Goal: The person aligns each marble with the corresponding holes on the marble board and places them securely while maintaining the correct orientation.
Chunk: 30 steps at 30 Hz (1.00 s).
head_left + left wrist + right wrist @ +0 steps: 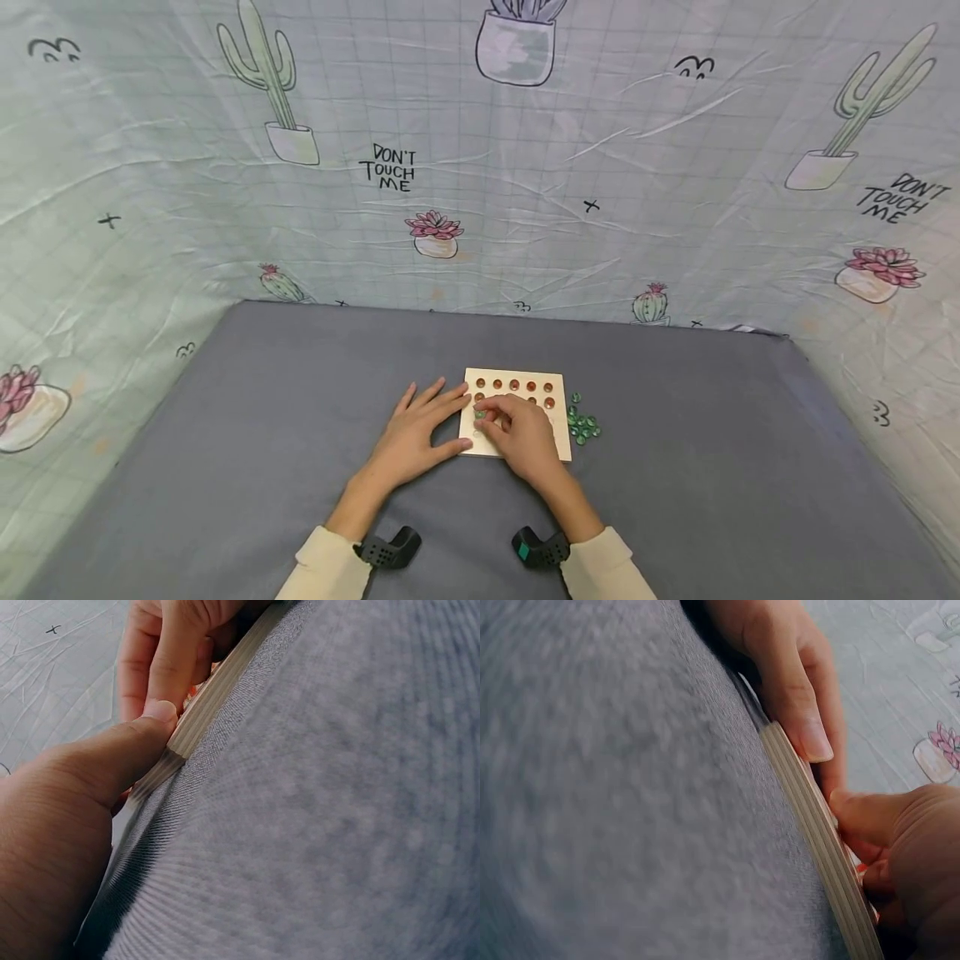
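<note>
A pale wooden board (472, 376) with rows of round hollows lies flat on the grey cloth. Amber-red glass beads (513, 385) sit in its two far rows. My left hand (415, 433) rests at the board's left edge with fingers spread, fingertips and thumb touching it. Over the board's left part, my right hand (522, 437) pinches a green glass bead (480, 414) between thumb and index finger, at the third row. This hand hides much of the nearer rows. Both wrist views show the layered board edge (810, 825) and the two hands close together.
Several loose green glass beads (582, 427) lie in a small heap just right of the board. The grey cloth (712, 450) covers the table. Behind and at the sides hangs a pale curtain (510, 167) printed with cacti.
</note>
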### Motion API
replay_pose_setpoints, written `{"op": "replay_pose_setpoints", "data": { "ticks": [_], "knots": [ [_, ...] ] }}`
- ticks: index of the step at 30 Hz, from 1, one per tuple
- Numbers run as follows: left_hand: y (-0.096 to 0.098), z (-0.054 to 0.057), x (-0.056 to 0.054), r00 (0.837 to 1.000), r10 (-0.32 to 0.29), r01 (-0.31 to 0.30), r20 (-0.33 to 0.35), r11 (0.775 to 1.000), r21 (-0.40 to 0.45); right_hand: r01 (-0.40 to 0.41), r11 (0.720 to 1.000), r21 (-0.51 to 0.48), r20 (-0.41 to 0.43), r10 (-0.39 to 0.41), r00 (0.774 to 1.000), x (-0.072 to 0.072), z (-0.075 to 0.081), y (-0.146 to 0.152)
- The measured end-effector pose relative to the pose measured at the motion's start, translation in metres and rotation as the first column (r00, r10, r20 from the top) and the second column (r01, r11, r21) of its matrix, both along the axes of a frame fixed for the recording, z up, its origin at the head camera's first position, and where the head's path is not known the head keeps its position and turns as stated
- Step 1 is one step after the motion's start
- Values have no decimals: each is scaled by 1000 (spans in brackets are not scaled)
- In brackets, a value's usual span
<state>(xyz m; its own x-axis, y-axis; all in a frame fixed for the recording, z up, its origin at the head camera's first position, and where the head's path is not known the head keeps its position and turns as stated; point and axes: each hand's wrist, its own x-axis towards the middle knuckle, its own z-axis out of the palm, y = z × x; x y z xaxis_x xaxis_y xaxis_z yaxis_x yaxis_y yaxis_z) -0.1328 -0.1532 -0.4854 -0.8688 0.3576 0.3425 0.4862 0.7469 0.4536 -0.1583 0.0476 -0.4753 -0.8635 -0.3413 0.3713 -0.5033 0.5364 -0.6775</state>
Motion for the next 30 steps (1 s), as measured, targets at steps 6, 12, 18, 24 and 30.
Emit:
{"op": "replay_pose_setpoints", "data": {
  "ticks": [6, 12, 18, 24, 30],
  "knots": [
    [3, 0, 0, 1000, -2, 2, -4, 1000, 6, 13, 999, 53, -18, -12, 1000, 0, 1, 1],
    [3, -2, 0, 1000, 8, -8, -2, 1000, 3, 16, 998, 56, -12, -15, 1000, 0, -1, 0],
    [1, -1, 2, 1000, 26, -26, 8, 1000, 5, 10, 998, 69, 3, -10, 1000, 1, 2, -2],
    [1, 0, -1, 1000, 26, -26, 18, 1000, -5, 20, 998, 68, 0, -20, 1000, 0, 6, -2],
    [-2, 0, -2, 999, 18, -17, 27, 1000, -15, 23, 998, 60, 3, -23, 1000, -1, 3, -4]
  ]
}}
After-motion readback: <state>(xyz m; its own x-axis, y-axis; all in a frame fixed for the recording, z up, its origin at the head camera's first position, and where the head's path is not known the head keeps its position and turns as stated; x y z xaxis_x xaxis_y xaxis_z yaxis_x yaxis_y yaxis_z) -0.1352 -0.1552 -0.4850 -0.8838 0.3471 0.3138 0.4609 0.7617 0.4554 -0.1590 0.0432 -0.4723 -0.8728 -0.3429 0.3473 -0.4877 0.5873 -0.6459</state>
